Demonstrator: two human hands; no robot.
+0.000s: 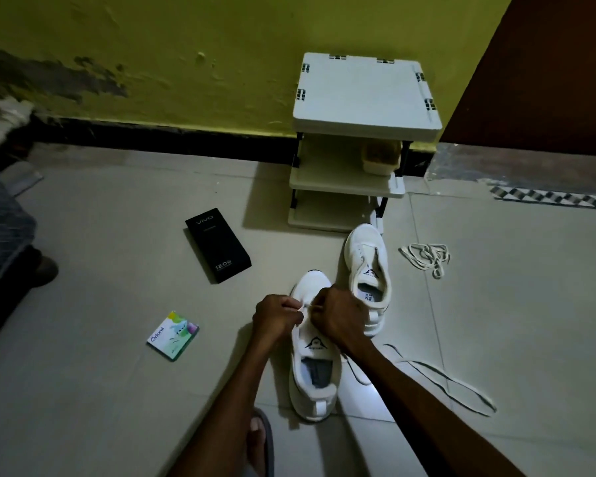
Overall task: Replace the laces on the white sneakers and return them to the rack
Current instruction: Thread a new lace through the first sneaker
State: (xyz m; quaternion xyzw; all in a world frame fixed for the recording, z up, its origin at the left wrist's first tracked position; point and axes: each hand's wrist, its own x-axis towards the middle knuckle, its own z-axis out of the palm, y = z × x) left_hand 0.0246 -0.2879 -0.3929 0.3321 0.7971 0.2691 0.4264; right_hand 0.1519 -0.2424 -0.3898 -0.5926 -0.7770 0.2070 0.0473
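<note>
Closely: left hand, right hand fingers pinch lace above sneaker.

Pale tiled floor: rack far at the wall, black box left of it, packet nearer left, near sneaker, far sneaker just beyond, bundled lace right, loose lace trailing near right.

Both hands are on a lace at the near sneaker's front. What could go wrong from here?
The left hand and right hand pinch a lace on the near sneaker in dim light; an eyelet could be missed.
The long lace trails loose over the floor and could snag or end uneven.
The lace bundle beside the far sneaker could be mixed up.
</note>
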